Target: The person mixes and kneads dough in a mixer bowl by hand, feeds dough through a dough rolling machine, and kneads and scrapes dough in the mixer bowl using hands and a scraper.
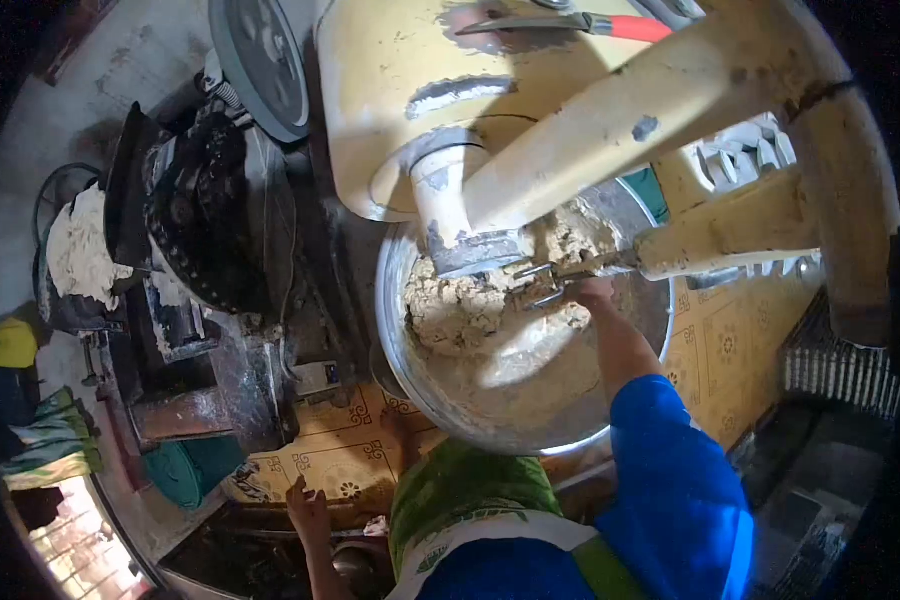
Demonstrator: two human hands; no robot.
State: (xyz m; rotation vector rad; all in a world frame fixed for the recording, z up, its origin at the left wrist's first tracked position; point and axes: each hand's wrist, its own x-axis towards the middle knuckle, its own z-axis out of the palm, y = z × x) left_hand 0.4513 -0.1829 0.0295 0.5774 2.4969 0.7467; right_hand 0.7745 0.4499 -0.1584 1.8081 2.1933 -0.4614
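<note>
A large round metal bowl (395, 365) holds rough, crumbly dough (455, 315). My right hand (595, 292) reaches into it, its fingers bent at the metal mixing fork (542, 288) above the dough. They look closed on the fork, though the fingertips are partly hidden. Down at the lower left, my left hand (308, 512) hangs apart from the bowl with nothing in it, its fingers spread. The cream-coloured mixer (365, 120) stands over the far side of the bowl, and its thick arm (610, 120) crosses above the dough.
A tool with a red handle (640, 28) rests on top of the mixer. To the left stands a dark, dusty machine (200, 210) with a large wheel (265, 65). A green rolled cloth or container (175, 472) is by it. Patterned flooring (340, 455) surrounds the bowl.
</note>
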